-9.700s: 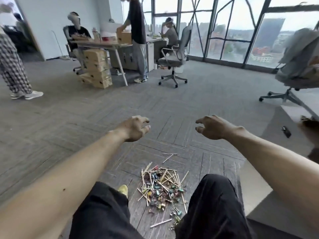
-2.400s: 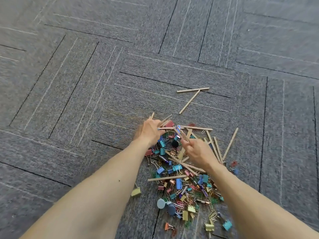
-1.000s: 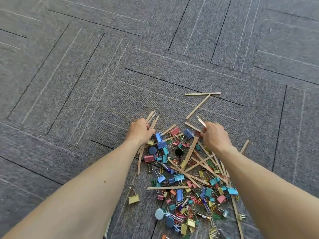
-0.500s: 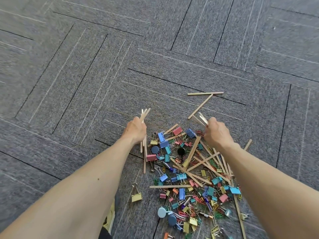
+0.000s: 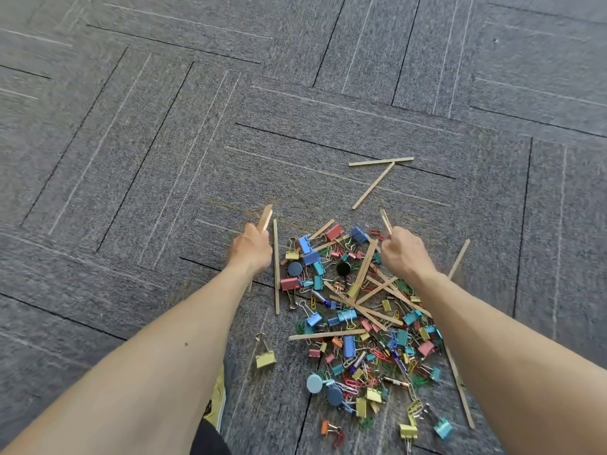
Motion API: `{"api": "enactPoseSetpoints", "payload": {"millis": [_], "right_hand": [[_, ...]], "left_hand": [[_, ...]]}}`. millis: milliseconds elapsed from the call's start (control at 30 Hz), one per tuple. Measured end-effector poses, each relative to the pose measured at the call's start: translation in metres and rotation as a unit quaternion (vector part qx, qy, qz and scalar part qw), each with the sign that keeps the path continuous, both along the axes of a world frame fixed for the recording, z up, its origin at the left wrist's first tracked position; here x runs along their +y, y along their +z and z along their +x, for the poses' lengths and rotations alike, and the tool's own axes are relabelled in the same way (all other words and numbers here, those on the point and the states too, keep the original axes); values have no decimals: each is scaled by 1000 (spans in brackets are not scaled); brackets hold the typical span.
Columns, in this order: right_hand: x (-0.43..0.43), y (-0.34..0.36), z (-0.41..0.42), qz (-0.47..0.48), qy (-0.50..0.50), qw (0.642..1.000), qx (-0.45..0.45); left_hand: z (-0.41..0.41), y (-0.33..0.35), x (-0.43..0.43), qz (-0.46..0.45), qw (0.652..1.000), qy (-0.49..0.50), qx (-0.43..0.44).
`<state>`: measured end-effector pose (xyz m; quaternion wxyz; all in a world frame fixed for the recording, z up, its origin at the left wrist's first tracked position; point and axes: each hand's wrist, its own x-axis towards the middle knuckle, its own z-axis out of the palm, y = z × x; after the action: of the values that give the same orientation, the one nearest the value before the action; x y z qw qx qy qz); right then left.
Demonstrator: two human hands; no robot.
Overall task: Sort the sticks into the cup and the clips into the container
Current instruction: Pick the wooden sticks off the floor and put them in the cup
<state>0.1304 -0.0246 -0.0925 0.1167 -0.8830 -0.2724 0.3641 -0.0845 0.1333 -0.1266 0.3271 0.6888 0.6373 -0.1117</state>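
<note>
Sticks (image 5: 266, 218): a few wooden ones poke out the top of the left hand (image 5: 251, 252), fingers curled round them. A couple more stick out of the right hand (image 5: 405, 254), gripped the same way. Both fists sit at the far edge of the pile (image 5: 361, 323) on the carpet (image 5: 164, 159), w/ more sticks criss-crossed thru the coloured clips (image 5: 310, 257). Two loose sticks (image 5: 381, 161) lie farther out. Looks like the stick-gathering step, early on, most of it unsorted. Cup & container aren't in view. Next move prob. means finding the cup and dropping both bundles in end-first.
</note>
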Motion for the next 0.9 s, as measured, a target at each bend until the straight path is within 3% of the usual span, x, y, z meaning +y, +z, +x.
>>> {"api": "enactPoseSetpoints", "payload": {"millis": [167, 367, 500, 700, 900], "right_hand": [[-5, -2, -14, -16, -49, 999, 8], [-4, -9, -36, -36, -77, 996, -2], [0, -10, -44, -52, -78, 995, -39], [-1, -7, -44, -31, -68, 997, 11], [-10, -6, -42, -19, -63, 998, -1]], "left_hand": [[-3, 5, -12, -44, 999, 6, 5], [-4, -3, -19, -23, 1000, -13, 3], [-3, 0, -23, -3, 999, -50, 23], [-5, 5, -34, 2, 996, -85, 34], [-11, 7, -35, -27, 996, -77, 24]]}}
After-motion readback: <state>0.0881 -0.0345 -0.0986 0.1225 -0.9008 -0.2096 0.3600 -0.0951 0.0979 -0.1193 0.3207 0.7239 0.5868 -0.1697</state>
